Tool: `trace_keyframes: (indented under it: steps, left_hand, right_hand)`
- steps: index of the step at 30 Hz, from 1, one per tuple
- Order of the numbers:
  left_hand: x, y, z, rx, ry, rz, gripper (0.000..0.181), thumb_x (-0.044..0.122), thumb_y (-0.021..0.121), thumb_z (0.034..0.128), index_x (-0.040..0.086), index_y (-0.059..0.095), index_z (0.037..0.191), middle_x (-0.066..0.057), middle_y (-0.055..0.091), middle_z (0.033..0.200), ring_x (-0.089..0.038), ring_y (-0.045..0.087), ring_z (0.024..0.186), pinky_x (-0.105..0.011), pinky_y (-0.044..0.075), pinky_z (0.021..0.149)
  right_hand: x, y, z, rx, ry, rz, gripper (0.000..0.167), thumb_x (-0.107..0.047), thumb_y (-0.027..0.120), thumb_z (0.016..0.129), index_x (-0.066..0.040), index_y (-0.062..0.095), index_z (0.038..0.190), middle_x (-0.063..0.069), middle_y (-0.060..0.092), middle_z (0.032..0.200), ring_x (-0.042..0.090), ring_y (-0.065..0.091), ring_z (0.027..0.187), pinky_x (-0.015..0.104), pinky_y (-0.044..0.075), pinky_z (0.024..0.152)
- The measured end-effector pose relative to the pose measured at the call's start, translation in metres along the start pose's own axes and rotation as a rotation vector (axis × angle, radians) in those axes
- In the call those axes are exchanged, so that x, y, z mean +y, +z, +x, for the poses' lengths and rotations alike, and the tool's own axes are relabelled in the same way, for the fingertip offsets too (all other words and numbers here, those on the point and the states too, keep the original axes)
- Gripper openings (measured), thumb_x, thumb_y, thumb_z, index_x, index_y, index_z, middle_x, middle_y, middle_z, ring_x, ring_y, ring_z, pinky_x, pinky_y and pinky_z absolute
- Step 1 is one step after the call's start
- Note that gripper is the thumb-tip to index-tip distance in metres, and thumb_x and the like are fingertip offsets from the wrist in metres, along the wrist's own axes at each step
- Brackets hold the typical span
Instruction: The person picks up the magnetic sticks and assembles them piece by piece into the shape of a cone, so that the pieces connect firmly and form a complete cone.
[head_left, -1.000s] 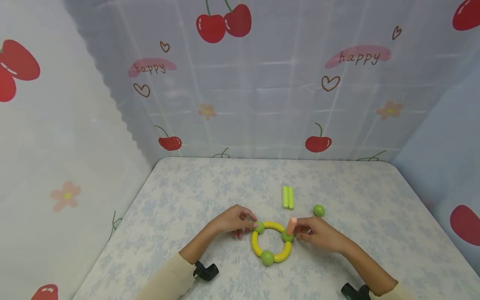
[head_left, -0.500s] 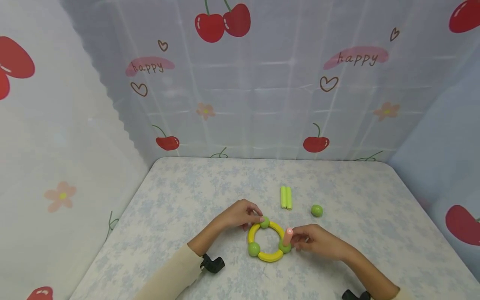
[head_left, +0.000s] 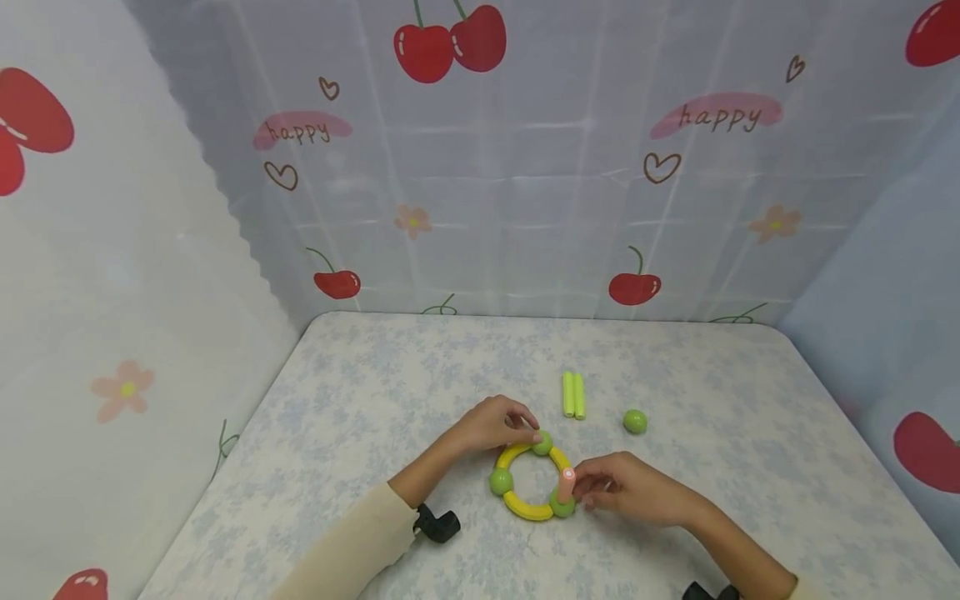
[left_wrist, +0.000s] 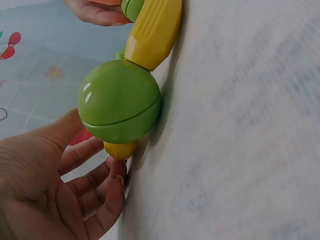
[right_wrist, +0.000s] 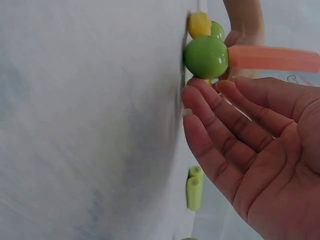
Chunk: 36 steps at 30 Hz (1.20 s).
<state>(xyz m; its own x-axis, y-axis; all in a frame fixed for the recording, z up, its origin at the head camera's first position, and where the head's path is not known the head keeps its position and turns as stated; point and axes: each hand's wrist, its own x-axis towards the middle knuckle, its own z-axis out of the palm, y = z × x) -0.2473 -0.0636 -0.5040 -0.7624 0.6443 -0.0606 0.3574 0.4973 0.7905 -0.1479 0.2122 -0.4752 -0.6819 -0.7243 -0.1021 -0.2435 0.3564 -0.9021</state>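
Note:
On the table lies a ring of curved yellow pieces (head_left: 528, 508) joined by green balls. An orange stick (head_left: 566, 486) stands up from the ring's right-hand ball (head_left: 562, 505). My left hand (head_left: 495, 425) reaches over the ring's far-left side, thumb and forefinger pinching the far ball (head_left: 542, 442). Another ring ball (left_wrist: 120, 102) fills the middle of the left wrist view, partly hiding that thumb. On the right, my right hand (head_left: 630, 487) has relaxed fingers, their tips against the ball under the stick (right_wrist: 206, 57); whether they press on it is hard to tell.
Two light green rods (head_left: 573, 396) lie side by side behind the ring. To their right is a loose green ball (head_left: 635, 422). A patterned cloth covers the table (head_left: 420, 367), and printed curtains rise behind and at both sides.
The ring has turned clockwise: its far ball moved right, the stick's ball came nearer and left. Both hands followed, the left going rightward and the right slightly nearer.

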Motion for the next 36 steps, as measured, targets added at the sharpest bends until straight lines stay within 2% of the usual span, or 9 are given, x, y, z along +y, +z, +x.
trace_keyframes:
  steps: [4,9,14,19,22,25,30,36]
  left_hand:
    - [-0.006,-0.003,-0.008,0.019,-0.005,-0.033,0.02,0.031,0.075,0.0943,0.015,0.078,0.106,0.005,0.071,0.08,-0.013,0.061,0.057,-0.025,0.051,0.053]
    - [-0.015,-0.008,-0.023,0.029,-0.018,-0.045,0.02,0.026,0.075,0.0949,0.012,0.078,0.109,0.004,0.069,0.074,-0.013,0.062,0.054,-0.025,0.051,0.051]
    - [-0.019,-0.009,-0.034,0.009,-0.009,-0.079,0.023,0.025,0.075,0.0948,0.012,0.078,0.114,0.003,0.071,0.074,-0.013,0.061,0.055,-0.025,0.05,0.051]
    - [-0.022,-0.008,-0.039,0.014,-0.005,-0.127,0.021,0.022,0.076,0.0939,0.012,0.078,0.113,0.003,0.071,0.076,-0.012,0.059,0.056,-0.024,0.051,0.053]
    - [-0.023,-0.007,-0.039,0.018,0.001,-0.142,0.02,0.021,0.076,0.0938,0.013,0.078,0.113,0.004,0.071,0.078,-0.012,0.06,0.057,-0.025,0.052,0.054]
    - [-0.022,-0.005,-0.039,0.012,0.011,-0.143,0.022,0.021,0.076,0.0945,0.013,0.077,0.115,0.005,0.072,0.08,-0.011,0.061,0.06,-0.025,0.053,0.056]
    - [-0.021,-0.003,-0.04,0.003,0.011,-0.132,0.024,0.021,0.075,0.0946,0.013,0.076,0.117,0.005,0.071,0.08,-0.01,0.06,0.06,-0.022,0.05,0.056]
    - [-0.021,-0.003,-0.041,0.005,0.013,-0.086,0.024,0.023,0.076,0.094,0.014,0.077,0.116,0.007,0.07,0.08,-0.007,0.057,0.06,-0.021,0.047,0.055]
  right_hand:
    - [-0.008,-0.013,0.003,0.111,0.019,-0.062,0.023,-0.006,0.063,0.1,-0.005,0.069,0.123,0.011,0.073,0.106,0.028,0.07,0.088,0.03,0.057,0.074]
    - [-0.018,-0.035,0.013,0.332,0.039,-0.179,0.022,-0.007,0.066,0.099,0.004,0.068,0.119,0.012,0.073,0.097,0.031,0.07,0.084,0.031,0.058,0.07]
    - [-0.016,-0.052,0.033,0.518,0.096,-0.266,0.028,-0.008,0.068,0.098,0.006,0.066,0.122,0.013,0.073,0.094,0.032,0.071,0.081,0.038,0.06,0.068]
    - [-0.006,-0.061,0.057,0.635,0.132,-0.351,0.032,-0.007,0.069,0.096,0.009,0.065,0.123,0.017,0.074,0.098,0.029,0.071,0.082,0.037,0.059,0.066]
    - [0.0,-0.067,0.068,0.65,0.175,-0.402,0.032,-0.007,0.07,0.094,0.01,0.066,0.121,0.018,0.073,0.098,0.029,0.07,0.084,0.038,0.059,0.066]
    - [0.008,-0.073,0.077,0.619,0.24,-0.437,0.033,-0.008,0.071,0.093,0.013,0.066,0.119,0.019,0.073,0.096,0.03,0.069,0.084,0.039,0.057,0.066]
    - [0.018,-0.073,0.087,0.559,0.365,-0.437,0.036,-0.006,0.07,0.092,0.015,0.064,0.12,0.02,0.071,0.095,0.025,0.066,0.077,0.035,0.055,0.063]
    - [0.019,-0.069,0.097,0.533,0.446,-0.426,0.04,-0.006,0.072,0.09,0.017,0.062,0.122,0.02,0.07,0.093,0.02,0.065,0.068,0.032,0.054,0.059]
